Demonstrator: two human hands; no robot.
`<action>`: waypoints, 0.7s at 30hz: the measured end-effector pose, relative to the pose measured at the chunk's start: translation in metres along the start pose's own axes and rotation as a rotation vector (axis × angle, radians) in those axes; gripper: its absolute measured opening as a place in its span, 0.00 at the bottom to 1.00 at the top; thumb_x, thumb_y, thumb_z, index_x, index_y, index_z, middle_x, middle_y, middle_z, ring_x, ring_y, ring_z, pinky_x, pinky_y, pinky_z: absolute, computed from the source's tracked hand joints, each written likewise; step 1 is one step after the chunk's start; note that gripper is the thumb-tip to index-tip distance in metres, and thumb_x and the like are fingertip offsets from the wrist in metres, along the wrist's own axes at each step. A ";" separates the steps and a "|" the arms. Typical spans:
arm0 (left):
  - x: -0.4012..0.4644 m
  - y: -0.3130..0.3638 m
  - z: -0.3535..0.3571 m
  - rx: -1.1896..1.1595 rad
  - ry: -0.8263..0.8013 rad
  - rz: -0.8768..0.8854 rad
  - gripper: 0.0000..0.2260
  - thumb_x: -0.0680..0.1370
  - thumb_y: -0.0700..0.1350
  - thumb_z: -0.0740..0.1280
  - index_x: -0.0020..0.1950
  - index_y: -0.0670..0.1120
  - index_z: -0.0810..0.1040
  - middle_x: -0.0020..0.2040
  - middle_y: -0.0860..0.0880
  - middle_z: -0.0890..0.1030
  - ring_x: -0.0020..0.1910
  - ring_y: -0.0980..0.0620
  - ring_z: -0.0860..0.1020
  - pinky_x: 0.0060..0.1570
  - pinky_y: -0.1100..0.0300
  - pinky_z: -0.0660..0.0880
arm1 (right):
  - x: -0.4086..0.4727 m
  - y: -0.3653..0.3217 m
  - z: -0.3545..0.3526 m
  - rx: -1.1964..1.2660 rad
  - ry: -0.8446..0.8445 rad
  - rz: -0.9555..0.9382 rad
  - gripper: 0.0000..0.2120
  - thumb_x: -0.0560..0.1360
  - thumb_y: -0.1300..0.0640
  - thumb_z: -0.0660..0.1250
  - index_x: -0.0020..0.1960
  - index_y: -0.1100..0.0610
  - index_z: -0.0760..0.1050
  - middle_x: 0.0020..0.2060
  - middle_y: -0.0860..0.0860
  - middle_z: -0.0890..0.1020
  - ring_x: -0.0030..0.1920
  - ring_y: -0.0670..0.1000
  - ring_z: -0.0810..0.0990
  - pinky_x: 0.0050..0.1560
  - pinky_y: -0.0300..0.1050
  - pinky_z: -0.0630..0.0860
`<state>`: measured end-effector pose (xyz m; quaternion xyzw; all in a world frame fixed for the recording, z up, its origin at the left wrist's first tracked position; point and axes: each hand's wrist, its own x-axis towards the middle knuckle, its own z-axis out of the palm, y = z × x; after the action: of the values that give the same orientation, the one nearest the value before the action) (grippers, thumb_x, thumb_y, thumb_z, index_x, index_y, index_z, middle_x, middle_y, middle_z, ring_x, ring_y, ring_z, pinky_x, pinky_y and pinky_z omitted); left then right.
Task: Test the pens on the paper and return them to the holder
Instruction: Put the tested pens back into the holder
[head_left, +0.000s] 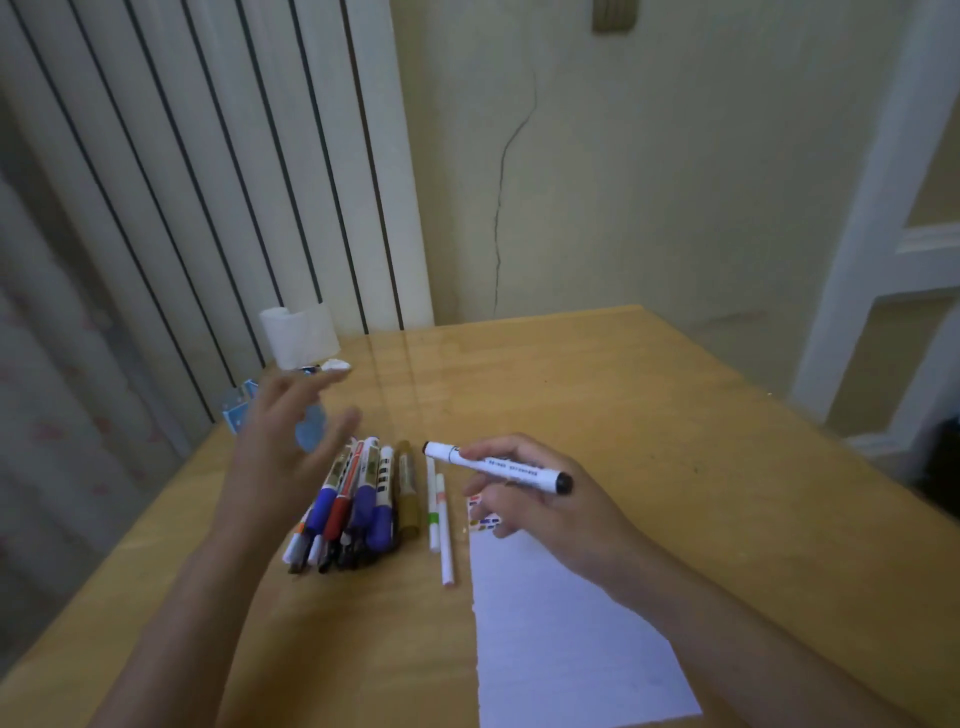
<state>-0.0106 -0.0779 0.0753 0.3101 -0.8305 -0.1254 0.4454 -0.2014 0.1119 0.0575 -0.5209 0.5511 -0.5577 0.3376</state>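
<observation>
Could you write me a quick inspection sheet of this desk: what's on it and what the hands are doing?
Surface: wooden table, glossy.
Job's things: pile of markers; two thin pens beside it; white paper with colour marks at its top corner.
Clutter: tissue roll, blue object at the far left corner.
Hands: right hand holds a white marker; left hand open above the pile.
Cables: nothing seen.
Surroundings: cracked wall, radiator.
</observation>
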 end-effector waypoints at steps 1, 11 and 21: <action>0.001 -0.009 -0.003 0.080 0.089 -0.020 0.20 0.76 0.48 0.72 0.67 0.52 0.76 0.59 0.49 0.71 0.57 0.49 0.73 0.56 0.56 0.71 | -0.002 0.002 0.001 -0.046 -0.013 -0.021 0.16 0.80 0.61 0.67 0.62 0.45 0.78 0.51 0.46 0.85 0.49 0.47 0.83 0.51 0.44 0.78; -0.006 -0.061 0.005 0.154 0.080 -0.345 0.22 0.74 0.47 0.75 0.63 0.53 0.69 0.74 0.41 0.58 0.72 0.39 0.65 0.66 0.44 0.72 | 0.002 0.012 0.002 -0.283 -0.089 -0.074 0.23 0.78 0.46 0.63 0.68 0.25 0.67 0.56 0.29 0.75 0.49 0.33 0.73 0.56 0.36 0.70; -0.004 -0.058 0.006 0.113 0.063 -0.396 0.13 0.78 0.43 0.70 0.54 0.51 0.67 0.67 0.41 0.72 0.61 0.43 0.73 0.48 0.55 0.71 | 0.006 0.027 -0.003 -0.267 -0.004 -0.070 0.25 0.80 0.57 0.68 0.65 0.28 0.72 0.52 0.51 0.84 0.45 0.56 0.81 0.42 0.52 0.75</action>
<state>0.0097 -0.1204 0.0411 0.4957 -0.7447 -0.1540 0.4195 -0.2113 0.1022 0.0331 -0.5814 0.6011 -0.4897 0.2467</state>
